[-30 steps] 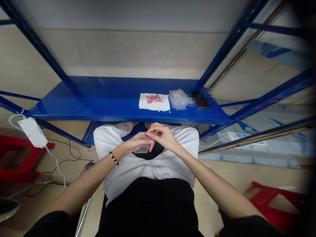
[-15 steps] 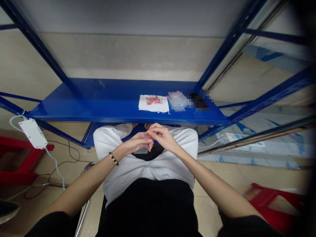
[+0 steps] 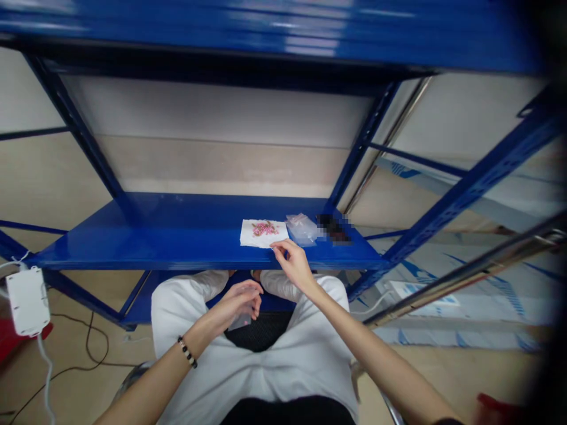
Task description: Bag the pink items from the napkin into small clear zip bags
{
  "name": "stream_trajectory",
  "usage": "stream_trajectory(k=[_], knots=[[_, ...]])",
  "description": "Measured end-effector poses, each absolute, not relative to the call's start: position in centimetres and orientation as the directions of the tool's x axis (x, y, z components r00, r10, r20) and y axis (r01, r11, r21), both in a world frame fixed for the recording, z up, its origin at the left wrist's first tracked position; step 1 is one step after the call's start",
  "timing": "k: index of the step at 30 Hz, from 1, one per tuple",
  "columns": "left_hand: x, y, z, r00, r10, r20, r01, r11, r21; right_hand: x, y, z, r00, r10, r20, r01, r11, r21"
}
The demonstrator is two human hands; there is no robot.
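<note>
My left hand (image 3: 241,304) is low, between the knees. Its fingers are curled around a small clear plastic bag (image 3: 240,322), with a tiny pink spot showing in it. My right hand (image 3: 292,260) reaches to the near right corner of a white sheet (image 3: 248,238), cloth or paper. Thumb and forefinger are pinched together there; what is between them is too small to make out. On the sheet lies a heap of small pink and brownish pieces (image 3: 264,228). Several clear zip bags (image 3: 302,229) lie just right of the sheet.
The blue metal shelf (image 3: 146,242) holds these things, with a dark, pixelated object (image 3: 335,229) at its right. A second blue shelf (image 3: 199,29) hangs above. Blue uprights stand both sides. A white power box (image 3: 29,301) with cables hangs at left.
My hands were together over the lap. The right hand has moved forward to the sheet's near edge, while the left stays low with the bag. The view has tilted up.
</note>
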State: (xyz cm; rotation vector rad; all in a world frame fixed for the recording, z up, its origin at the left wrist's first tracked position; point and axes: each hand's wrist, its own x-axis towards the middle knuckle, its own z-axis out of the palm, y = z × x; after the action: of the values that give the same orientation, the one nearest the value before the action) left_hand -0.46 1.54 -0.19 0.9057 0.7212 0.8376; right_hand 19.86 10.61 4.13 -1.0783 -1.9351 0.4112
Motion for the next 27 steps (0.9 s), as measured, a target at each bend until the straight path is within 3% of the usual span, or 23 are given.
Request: stream_trajectory(k=[4,7,20,27], knots=[[-0.8,1.9,-0.5,0.38,0.89,-0.252,-0.281,0.371,0.885,21.1,16.7,5.0,-0.282,0.845,0.455,0.806,0.466,-0.364],[-0.9,2.2,0.0,0.369,0.902,-0.225,-0.329,0.353,0.876,21.6,19.7,4.9,-0.305,0.872,0.384,0.87,0.419,-0.26],[-1.1,2.7,0.0,0.41,0.895,-0.173,-0.439,0.36,0.824,22.0,21.6,5.3,-0.352,0.888,0.298,0.9,0.408,-0.153],[-1.4,2.3,1.4,0.475,0.872,-0.118,-0.547,0.398,0.737,21.2,21.1,5.8,-0.404,0.878,0.257,0.874,0.454,-0.175]])
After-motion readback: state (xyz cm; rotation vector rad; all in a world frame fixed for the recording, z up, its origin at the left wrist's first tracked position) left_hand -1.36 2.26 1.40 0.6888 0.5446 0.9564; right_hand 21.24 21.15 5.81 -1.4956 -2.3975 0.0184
